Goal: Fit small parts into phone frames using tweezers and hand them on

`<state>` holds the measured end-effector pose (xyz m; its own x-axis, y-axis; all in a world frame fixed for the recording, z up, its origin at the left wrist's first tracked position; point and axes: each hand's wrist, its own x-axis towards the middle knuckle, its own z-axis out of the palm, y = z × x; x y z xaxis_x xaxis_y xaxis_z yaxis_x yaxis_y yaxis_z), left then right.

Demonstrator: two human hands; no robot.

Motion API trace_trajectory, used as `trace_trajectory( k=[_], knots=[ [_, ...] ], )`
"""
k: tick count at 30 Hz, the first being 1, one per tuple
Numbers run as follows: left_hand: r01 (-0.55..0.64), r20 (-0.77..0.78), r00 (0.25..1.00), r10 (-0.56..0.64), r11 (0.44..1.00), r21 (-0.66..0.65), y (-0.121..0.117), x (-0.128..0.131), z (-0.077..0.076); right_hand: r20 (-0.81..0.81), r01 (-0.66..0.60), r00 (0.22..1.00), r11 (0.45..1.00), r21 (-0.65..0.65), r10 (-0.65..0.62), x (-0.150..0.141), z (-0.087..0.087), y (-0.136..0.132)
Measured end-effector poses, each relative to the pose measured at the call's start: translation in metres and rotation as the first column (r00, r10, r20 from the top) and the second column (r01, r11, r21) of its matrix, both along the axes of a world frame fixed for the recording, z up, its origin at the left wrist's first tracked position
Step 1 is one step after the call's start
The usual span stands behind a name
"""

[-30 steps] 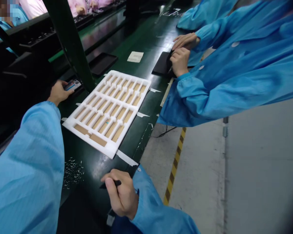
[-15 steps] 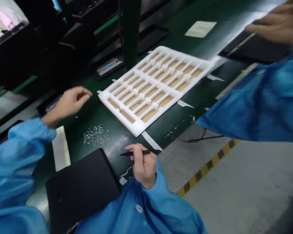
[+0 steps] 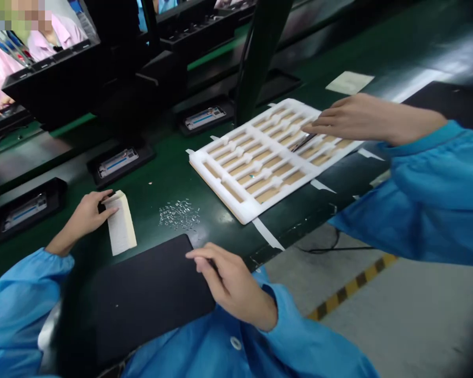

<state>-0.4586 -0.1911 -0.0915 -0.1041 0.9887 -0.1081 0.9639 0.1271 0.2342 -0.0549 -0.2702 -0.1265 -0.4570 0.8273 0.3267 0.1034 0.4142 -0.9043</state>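
Observation:
My left hand (image 3: 89, 212) is at the upper end of a pale, paper-like pad (image 3: 121, 226), with thumb and fingers closing on its corner. Over the right edge of a black mat (image 3: 150, 294) hovers my right hand (image 3: 236, 286). Its index finger points forward and its thumb is tucked below. The black tweezers it held a moment before are hard to make out against the mat and fingers. Between my hands, on the green table (image 3: 157, 197), lies a loose scatter of tiny shiny metal pieces (image 3: 179, 215).
A white slotted tray (image 3: 256, 128) lies beyond the metal pieces. From the right, a co-worker's hand (image 3: 355, 121) holds tweezers (image 3: 302, 142) over it. Several black trays with device parts (image 3: 118, 163) line the far side. A pale sheet (image 3: 350, 82) lies at the back.
My left hand has come down onto the pale pad. My right hand has turned, and its tweezers no longer show clearly. The co-worker's hand has moved left over the slotted tray; the view has shifted.

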Motion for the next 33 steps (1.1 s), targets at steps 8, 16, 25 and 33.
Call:
trace_trajectory(
  k=[8,16,25,33],
  knots=[
    [-0.071,0.215,0.975,0.055,0.995,0.068,-0.052,0.011,0.06,0.118,-0.01,0.993,0.999,0.048,0.005,-0.042,0.007,-0.005],
    [-0.099,0.569,0.814,-0.117,0.937,0.334,-0.145,0.067,0.061,0.027,0.069,0.997,0.99,0.126,-0.073,-0.064,0.011,0.002],
    [0.091,0.792,0.506,-0.342,0.934,0.346,-0.176,0.075,0.009,0.081,0.057,0.994,0.971,0.23,-0.078,-0.017,0.014,-0.001],
    [0.469,0.141,0.854,-0.5,0.859,0.204,-0.2,0.068,0.003,0.306,-0.135,0.952,0.879,0.457,-0.013,0.014,-0.015,-0.018]
  ],
)
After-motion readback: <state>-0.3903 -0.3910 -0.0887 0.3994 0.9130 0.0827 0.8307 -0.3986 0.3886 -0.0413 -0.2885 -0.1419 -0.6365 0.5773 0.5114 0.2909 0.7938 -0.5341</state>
